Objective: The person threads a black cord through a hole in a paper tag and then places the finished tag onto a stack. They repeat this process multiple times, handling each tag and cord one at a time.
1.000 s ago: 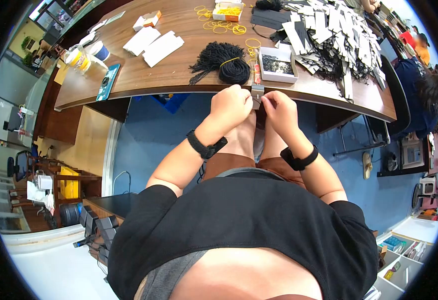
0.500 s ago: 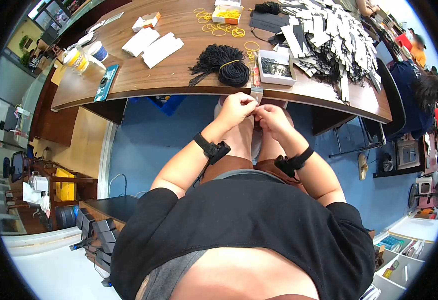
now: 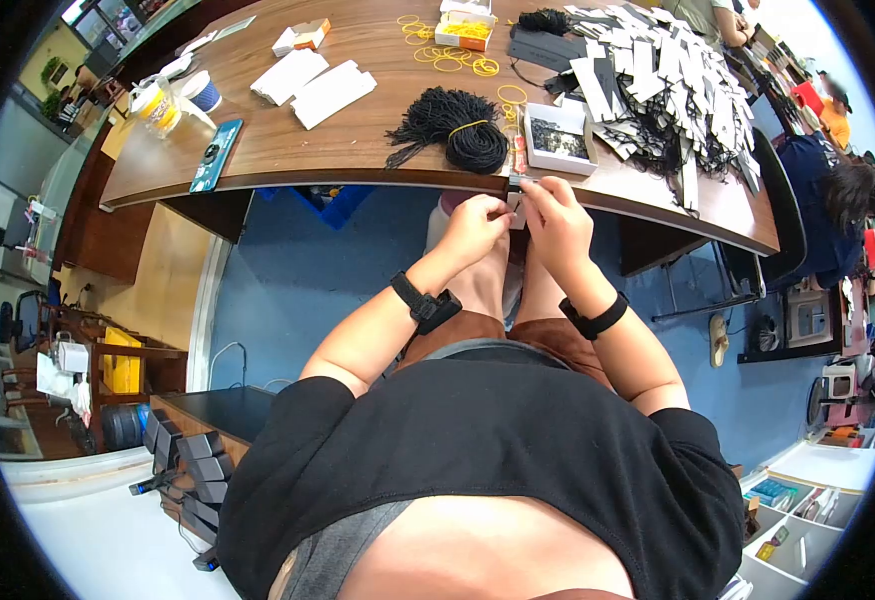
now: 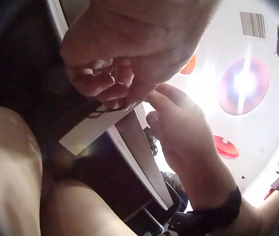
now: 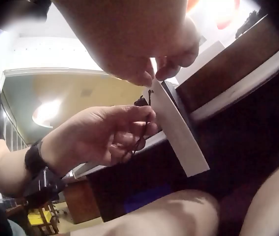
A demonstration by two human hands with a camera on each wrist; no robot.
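At the table's front edge, a white tag (image 5: 181,140) hangs below the hands in the right wrist view; the left wrist view shows its lower part (image 4: 83,135). My left hand (image 3: 480,228) (image 4: 134,49) (image 5: 105,132) pinches a thin black cord (image 5: 146,123) between curled fingers and thumb, just beside the tag. My right hand (image 3: 561,225) (image 4: 181,128) (image 5: 144,39) pinches the tag's top end with thumb and fingers. A bundle of black cords (image 3: 476,145) lies on the table beyond the left hand.
The table (image 3: 358,140) carries a white box (image 3: 558,140), a pile of tags (image 3: 668,90), yellow rubber bands (image 3: 448,58), white strips (image 3: 333,95), a teal phone (image 3: 216,156) and cups (image 3: 201,92). Other people sit at the right.
The hands, close together half a second ago, are now slightly apart. My right hand has moved up towards the table edge, and my left hand has shifted down a little.
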